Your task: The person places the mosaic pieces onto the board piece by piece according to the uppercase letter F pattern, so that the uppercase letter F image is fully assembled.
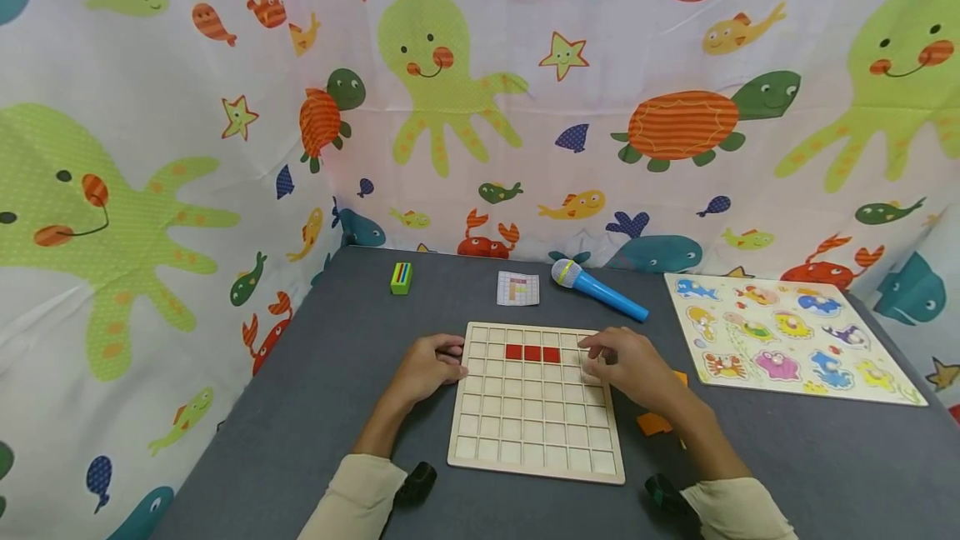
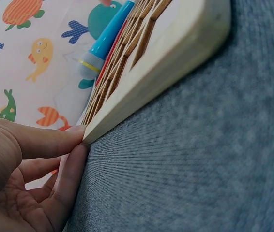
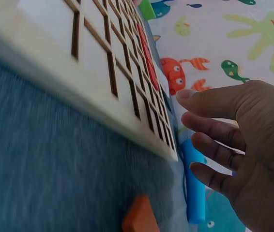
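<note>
Three red tiles [image 1: 532, 353] on the grid board [image 1: 533, 409], near its far edge
Left hand [image 1: 429, 369] pinches left edge; released right hand [image 1: 630, 363] hovers near far-right corner

"The head view?"
"From above and behind left hand [image 1: 426, 369] and right hand [image 1: 632, 367], facing forward and down at the whole board [image 1: 533, 411]."
"The wrist views?"
"Low and close behind each hand, facing forward along the board's edge. Both share the board and, beyond the hands, the microphone [image 1: 606, 292]."

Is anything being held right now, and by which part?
The left hand pinches the grid board at its left edge, toward the far end; the right hand holds nothing.
</note>
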Demonstrator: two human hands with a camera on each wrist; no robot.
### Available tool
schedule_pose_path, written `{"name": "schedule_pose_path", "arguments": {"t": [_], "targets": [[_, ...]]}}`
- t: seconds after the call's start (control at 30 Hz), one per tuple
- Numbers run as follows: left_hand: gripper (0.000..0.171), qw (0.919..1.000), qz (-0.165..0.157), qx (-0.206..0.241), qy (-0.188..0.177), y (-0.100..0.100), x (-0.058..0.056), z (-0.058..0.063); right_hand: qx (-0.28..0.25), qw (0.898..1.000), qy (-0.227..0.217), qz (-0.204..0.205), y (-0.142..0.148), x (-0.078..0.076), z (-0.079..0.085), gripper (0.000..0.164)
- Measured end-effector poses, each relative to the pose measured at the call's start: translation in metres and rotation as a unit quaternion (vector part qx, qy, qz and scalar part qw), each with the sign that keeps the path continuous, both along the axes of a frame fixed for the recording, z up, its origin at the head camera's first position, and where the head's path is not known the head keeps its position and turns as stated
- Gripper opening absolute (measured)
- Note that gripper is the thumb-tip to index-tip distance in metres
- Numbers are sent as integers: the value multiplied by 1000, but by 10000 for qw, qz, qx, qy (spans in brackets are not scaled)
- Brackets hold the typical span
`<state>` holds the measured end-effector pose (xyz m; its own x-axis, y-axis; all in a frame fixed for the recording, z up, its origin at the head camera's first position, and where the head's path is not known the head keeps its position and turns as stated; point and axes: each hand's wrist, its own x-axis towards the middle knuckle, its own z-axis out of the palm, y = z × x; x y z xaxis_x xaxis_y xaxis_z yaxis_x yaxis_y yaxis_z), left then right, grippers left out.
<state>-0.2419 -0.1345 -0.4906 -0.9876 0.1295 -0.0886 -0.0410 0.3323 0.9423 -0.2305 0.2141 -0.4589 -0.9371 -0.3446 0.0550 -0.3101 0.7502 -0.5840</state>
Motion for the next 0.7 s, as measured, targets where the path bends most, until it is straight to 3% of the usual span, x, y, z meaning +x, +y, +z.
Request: {"name": "schedule_pose_path", "arguments": {"t": [0.7], "targets": [[51,9999,6,-130,-24,-1,-2,-3,332,9973,214,-623,69,34,0,36]]}}
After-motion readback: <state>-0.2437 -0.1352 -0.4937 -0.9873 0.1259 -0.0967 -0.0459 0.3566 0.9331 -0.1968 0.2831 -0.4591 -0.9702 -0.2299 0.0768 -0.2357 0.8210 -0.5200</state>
